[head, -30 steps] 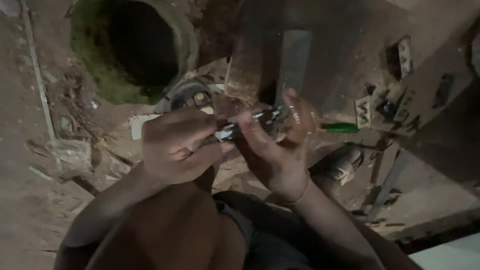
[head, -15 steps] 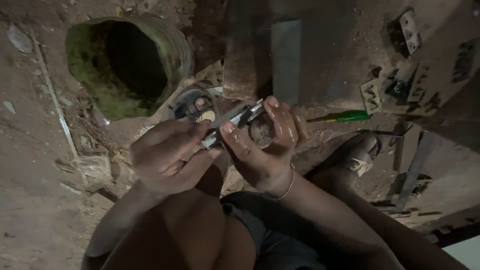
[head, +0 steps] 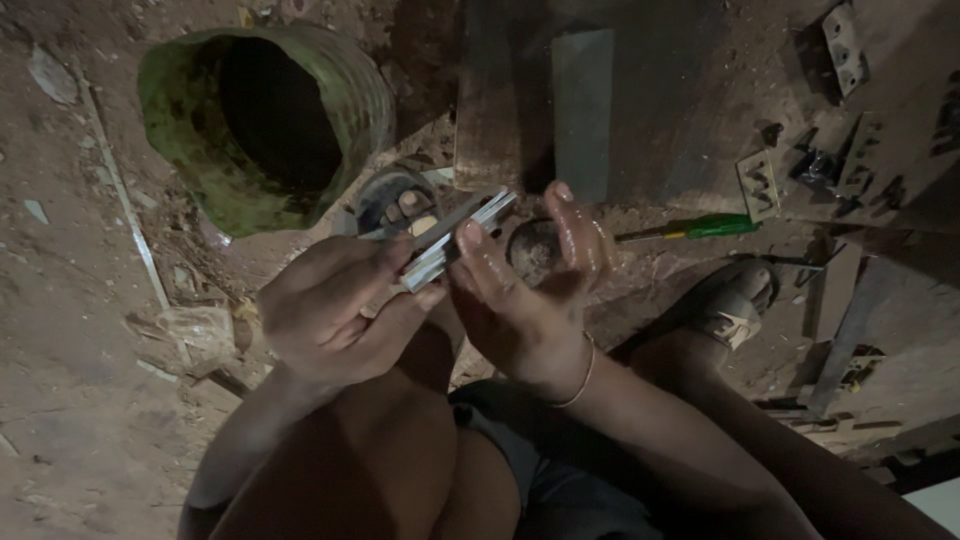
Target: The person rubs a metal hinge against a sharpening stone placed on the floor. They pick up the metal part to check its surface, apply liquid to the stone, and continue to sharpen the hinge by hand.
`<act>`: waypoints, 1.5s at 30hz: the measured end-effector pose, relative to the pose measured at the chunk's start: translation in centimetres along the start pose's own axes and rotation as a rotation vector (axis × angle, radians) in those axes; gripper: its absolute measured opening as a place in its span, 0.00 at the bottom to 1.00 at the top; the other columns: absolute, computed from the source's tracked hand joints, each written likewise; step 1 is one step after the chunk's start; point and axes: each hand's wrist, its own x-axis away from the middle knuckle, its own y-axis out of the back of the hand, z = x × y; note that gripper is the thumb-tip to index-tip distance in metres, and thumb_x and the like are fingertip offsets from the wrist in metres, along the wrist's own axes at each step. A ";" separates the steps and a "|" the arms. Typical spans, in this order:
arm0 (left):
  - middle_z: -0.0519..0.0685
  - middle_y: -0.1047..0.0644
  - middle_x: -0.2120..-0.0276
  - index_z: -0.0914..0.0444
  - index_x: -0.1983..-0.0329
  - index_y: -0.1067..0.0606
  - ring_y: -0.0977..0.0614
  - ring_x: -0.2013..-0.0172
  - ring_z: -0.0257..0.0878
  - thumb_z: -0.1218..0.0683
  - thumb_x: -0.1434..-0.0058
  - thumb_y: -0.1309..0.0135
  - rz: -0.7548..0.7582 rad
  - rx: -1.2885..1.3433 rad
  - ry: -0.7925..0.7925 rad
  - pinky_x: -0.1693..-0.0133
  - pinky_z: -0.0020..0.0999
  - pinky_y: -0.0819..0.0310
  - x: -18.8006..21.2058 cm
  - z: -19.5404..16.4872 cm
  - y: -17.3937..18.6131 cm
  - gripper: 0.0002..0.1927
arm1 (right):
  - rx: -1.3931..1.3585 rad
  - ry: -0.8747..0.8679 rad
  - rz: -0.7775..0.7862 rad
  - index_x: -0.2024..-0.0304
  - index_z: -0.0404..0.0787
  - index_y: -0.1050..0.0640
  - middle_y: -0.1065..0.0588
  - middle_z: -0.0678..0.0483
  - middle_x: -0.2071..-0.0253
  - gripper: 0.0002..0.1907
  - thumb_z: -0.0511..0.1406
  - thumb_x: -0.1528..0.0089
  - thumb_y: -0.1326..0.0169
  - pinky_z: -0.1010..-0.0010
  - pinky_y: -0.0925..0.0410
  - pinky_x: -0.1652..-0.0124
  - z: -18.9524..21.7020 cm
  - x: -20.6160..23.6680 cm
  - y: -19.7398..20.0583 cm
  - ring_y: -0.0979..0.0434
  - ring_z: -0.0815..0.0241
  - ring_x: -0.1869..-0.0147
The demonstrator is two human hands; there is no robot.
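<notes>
Both hands pinch metal strips (head: 455, 240): left hand (head: 335, 310) closed, right hand (head: 520, 290) half-open.

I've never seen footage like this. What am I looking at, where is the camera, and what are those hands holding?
There is no machine here: the camera sits on a person's head and looks down at their own two bare hands above their knees. The left hand grips a bundle of thin flat grey metal strips. The right hand touches the strips with its thumb and cups a dark round object, too dim to identify. On the dirt ground lie a mossy green pot on its side and a green-handled screwdriver.
</notes>
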 end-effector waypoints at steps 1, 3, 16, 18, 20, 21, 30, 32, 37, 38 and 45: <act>0.57 0.19 0.58 0.63 0.39 0.25 0.15 0.69 0.34 0.61 0.40 0.29 -0.007 0.018 -0.007 0.76 0.22 0.25 0.0 0.0 0.0 0.27 | 0.048 0.015 -0.007 0.22 0.61 0.36 0.48 0.49 0.22 0.34 0.43 0.28 0.36 0.61 0.48 0.25 -0.1 0.0 -0.1 0.51 0.51 0.18; 0.57 0.19 0.58 0.63 0.39 0.25 0.15 0.69 0.34 0.61 0.40 0.29 -0.015 0.042 0.001 0.76 0.22 0.25 -0.1 -0.1 -0.1 0.27 | 0.174 0.076 -0.031 0.25 0.62 0.38 0.45 0.54 0.24 0.34 0.42 0.28 0.37 0.57 0.45 0.26 -0.5 0.0 -0.3 0.49 0.48 0.19; 0.57 0.18 0.60 0.63 0.40 0.24 0.16 0.71 0.33 0.61 0.41 0.29 0.007 0.002 0.048 0.77 0.22 0.26 0.1 -0.2 0.3 0.26 | 0.049 -0.081 -0.056 0.25 0.51 0.36 0.48 0.42 0.22 0.33 0.40 0.28 0.36 0.56 0.44 0.28 -2.2 -1.2 0.4 0.51 0.48 0.20; 0.57 0.18 0.60 0.64 0.42 0.24 0.16 0.71 0.33 0.61 0.42 0.29 0.013 0.027 0.054 0.77 0.22 0.27 -0.1 -0.1 0.3 0.25 | -0.169 -0.199 -0.102 0.24 0.47 0.40 0.42 0.44 0.25 0.33 0.39 0.27 0.41 0.59 0.37 0.28 -2.6 -1.6 0.7 0.43 0.50 0.20; 0.58 0.17 0.57 0.64 0.43 0.23 0.14 0.69 0.36 0.60 0.40 0.31 0.031 0.117 0.070 0.77 0.22 0.24 -0.5 -0.2 0.3 0.22 | -0.814 -0.556 -0.008 0.26 0.41 0.39 0.35 0.41 0.34 0.33 0.40 0.28 0.41 0.58 0.30 0.35 -3.3 -1.8 1.3 0.34 0.48 0.28; 0.57 0.18 0.57 0.66 0.43 0.23 0.14 0.67 0.36 0.60 0.39 0.32 0.072 0.160 0.100 0.74 0.24 0.23 -0.7 -0.2 0.3 0.21 | -1.351 -0.846 0.130 0.28 0.36 0.35 0.31 0.38 0.41 0.32 0.40 0.31 0.40 0.56 0.26 0.42 -3.8 -1.9 1.9 0.27 0.45 0.36; 0.56 0.23 0.48 0.60 0.40 0.27 0.17 0.52 0.47 0.53 0.38 0.33 0.303 0.276 0.054 0.57 0.40 0.18 -1.4 2.0 -2.5 0.25 | -2.177 -1.106 0.875 0.29 0.38 0.34 0.24 0.46 0.49 0.34 0.40 0.33 0.37 0.75 0.28 0.63 -6.9 -1.7 4.3 0.21 0.61 0.58; 0.61 0.27 0.41 0.61 0.34 0.28 0.17 0.50 0.50 0.48 0.38 0.35 0.293 0.223 0.176 0.58 0.35 0.14 -0.1 3.1 -3.5 0.31 | -1.934 -0.992 0.832 0.27 0.37 0.35 0.24 0.49 0.49 0.35 0.38 0.33 0.38 0.76 0.30 0.63 -7.5 -1.4 4.6 0.23 0.65 0.59; 0.57 0.21 0.45 0.59 0.42 0.21 0.15 0.63 0.44 0.44 0.33 0.40 0.253 -0.139 0.383 0.64 0.38 0.18 4.3 6.0 -5.9 0.21 | -0.736 -0.680 0.444 0.26 0.32 0.35 0.26 0.49 0.53 0.30 0.33 0.29 0.46 0.75 0.27 0.58 -9.2 -0.5 4.2 0.25 0.66 0.56; 0.57 0.20 0.45 0.58 0.45 0.19 0.15 0.65 0.43 0.44 0.33 0.41 0.234 -0.159 0.427 0.65 0.39 0.19 5.2 6.5 -6.4 0.18 | -0.564 -0.552 0.358 0.27 0.32 0.36 0.27 0.48 0.49 0.28 0.32 0.28 0.45 0.72 0.27 0.53 -9.5 -0.3 4.0 0.25 0.63 0.52; 0.51 0.19 0.65 0.59 0.60 0.17 0.20 0.76 0.46 0.50 0.34 0.37 0.153 -0.393 0.216 0.76 0.39 0.26 8.6 9.6 -8.9 0.07 | -0.031 -0.428 0.179 0.24 0.33 0.41 0.26 0.43 0.48 0.33 0.33 0.28 0.46 0.65 0.28 0.52 -10.9 1.2 1.7 0.25 0.54 0.51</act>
